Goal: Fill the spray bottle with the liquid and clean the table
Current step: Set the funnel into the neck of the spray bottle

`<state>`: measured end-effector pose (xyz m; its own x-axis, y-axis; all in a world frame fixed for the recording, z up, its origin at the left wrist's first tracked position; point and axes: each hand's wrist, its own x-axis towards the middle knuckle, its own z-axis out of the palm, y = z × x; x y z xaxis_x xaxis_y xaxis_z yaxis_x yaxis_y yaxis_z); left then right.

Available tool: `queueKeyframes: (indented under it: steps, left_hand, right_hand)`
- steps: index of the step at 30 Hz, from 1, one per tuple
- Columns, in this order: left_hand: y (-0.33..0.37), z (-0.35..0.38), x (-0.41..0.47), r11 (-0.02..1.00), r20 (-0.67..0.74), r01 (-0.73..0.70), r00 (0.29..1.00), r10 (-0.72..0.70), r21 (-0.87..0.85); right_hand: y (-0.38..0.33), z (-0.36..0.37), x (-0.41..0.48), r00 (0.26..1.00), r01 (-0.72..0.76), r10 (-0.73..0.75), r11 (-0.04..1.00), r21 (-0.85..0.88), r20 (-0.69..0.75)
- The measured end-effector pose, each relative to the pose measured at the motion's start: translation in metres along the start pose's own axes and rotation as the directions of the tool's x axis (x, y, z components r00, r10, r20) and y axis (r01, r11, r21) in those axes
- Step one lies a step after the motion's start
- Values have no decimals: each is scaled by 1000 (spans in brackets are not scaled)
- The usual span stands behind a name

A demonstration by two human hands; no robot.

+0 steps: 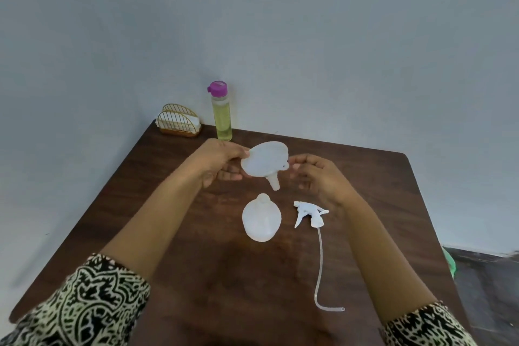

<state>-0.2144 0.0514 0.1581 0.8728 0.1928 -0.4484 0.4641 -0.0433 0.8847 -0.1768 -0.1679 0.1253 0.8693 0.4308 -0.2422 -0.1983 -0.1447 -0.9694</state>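
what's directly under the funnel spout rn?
Below the funnel, held up by the left hand, stands the open spray bottle on the table. Bottle contents can't be seen. Right hand is beside the funnel.

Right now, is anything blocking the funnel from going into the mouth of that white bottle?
Nothing visible does. The funnel, held by the left hand with the right hand beside it, hangs above the open neck of the spray bottle. The trigger head lies off to the bottle's right on the table.
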Motion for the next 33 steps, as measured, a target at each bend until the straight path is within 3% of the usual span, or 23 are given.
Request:
queueKeyframes:
  steps: [5,8,12,16,19,23,33]
  left_hand:
    - [15,-3,10,965,108,-45,994,18,257]
    - [23,-2,17,958,146,-76,989,36,277]
    - [22,0,25,973,177,-91,983,53,213]
    - [3,5,29,995,187,-15,982,-4,101]
    - [-12,2,23,1000,100,23,995,-23,-1]
    - [-38,-6,-8,989,-70,-49,997,39,-140]
    - [-67,21,-46,973,-66,-83,995,70,-216]
  right_hand:
    - [-34,1,13,991,-68,79,992,-102,104]
    - [-43,8,17,987,-111,120,990,-87,103]
    - [-37,13,16,990,-120,119,993,10,74]
    - [-23,15,13,994,-108,108,994,-21,-2]
    - [-13,13,10,993,-104,99,993,-60,-70]
    - [-4,9,6,989,-81,73,995,-55,-132]
    - [12,23,-4,974,-60,47,997,-54,-222]
